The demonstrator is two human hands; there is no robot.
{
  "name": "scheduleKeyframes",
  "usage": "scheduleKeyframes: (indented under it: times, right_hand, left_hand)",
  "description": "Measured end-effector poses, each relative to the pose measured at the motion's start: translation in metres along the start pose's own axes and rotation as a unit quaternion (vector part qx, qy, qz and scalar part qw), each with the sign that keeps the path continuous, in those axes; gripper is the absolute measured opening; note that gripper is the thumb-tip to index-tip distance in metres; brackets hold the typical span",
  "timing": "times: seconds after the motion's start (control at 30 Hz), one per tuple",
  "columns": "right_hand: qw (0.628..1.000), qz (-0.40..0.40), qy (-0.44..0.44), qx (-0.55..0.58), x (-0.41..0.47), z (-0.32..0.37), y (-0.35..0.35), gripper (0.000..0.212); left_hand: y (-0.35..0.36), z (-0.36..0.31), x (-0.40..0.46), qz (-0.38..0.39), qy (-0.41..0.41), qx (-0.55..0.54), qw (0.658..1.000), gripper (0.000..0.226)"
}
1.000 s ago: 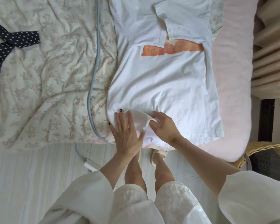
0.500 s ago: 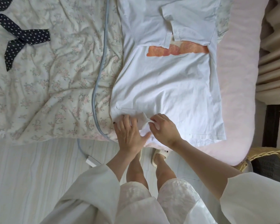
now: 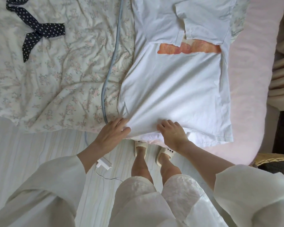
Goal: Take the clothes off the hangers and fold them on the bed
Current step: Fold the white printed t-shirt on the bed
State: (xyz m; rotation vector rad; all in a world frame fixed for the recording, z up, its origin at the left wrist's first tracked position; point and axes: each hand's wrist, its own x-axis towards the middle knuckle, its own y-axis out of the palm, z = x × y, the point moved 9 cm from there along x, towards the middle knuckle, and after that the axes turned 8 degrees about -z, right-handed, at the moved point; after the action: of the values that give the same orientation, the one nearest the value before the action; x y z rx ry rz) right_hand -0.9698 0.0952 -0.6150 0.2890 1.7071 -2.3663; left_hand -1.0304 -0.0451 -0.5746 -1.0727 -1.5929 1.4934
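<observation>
Here, white T-shirt flat on bed, sleeves folded inward, hem at both hands. Left hand gripping hem's left corner, fingertips tucked under fabric. Right hand curled over hem, pinching a fold (rolled edge beneath). Beyond left hand: floral quilt, dotted ribbon.

Soft, even daylight fills the scene, bright and slightly washed out. The pale white cotton T-shirt shows only faint grey shading in its creases. No hard shadows or glare appear. Wide-angle distortion bends the edges, and the loose cream sleeves look softly blurred.
</observation>
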Motion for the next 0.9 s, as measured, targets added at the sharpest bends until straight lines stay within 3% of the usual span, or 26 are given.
scheduleKeyframes:
  times: [0.1, 0.2, 0.33, 0.43, 0.5, 0.6, 0.77, 0.9]
  right_hand:
    - [0.997, 0.051, -0.034, 0.047, -0.013, 0.006, 0.016, 0.038]
    - [0.99, 0.121, -0.025, 0.063, -0.027, 0.004, 0.028, 0.046]
    - [0.973, 0.197, 0.006, 0.122, -0.041, 0.0, 0.053, 0.051]
    - [0.942, 0.267, 0.088, 0.182, -0.057, -0.017, 0.077, 0.055]
    - [0.937, 0.235, 0.141, 0.216, -0.059, -0.036, 0.076, 0.047]
    - [0.926, 0.121, 0.239, 0.264, -0.056, -0.075, 0.055, 0.034]
    - [0.859, -0.015, 0.429, 0.277, -0.087, -0.163, 0.032, 0.034]
    - [0.804, -0.083, 0.535, 0.244, -0.125, -0.222, 0.022, 0.04]
  left_hand:
    - [0.008, -0.013, -0.009, 0.031, 0.042, 0.017, 0.998, 0.029]
    - [0.014, -0.029, -0.013, 0.092, 0.08, 0.034, 0.992, 0.028]
    - [0.034, -0.023, -0.015, 0.199, 0.026, 0.052, 0.978, 0.043]
    - [0.063, -0.007, -0.031, 0.364, -0.053, 0.089, 0.926, 0.049]
    - [0.075, -0.003, -0.038, 0.453, -0.08, 0.075, 0.885, 0.051]
    - [0.071, -0.004, -0.012, 0.398, -0.099, 0.018, 0.912, 0.038]
    - [0.046, -0.034, 0.072, 0.164, -0.052, -0.057, 0.983, 0.006]
    - [0.039, -0.072, 0.123, 0.068, -0.002, -0.052, 0.996, 0.02]
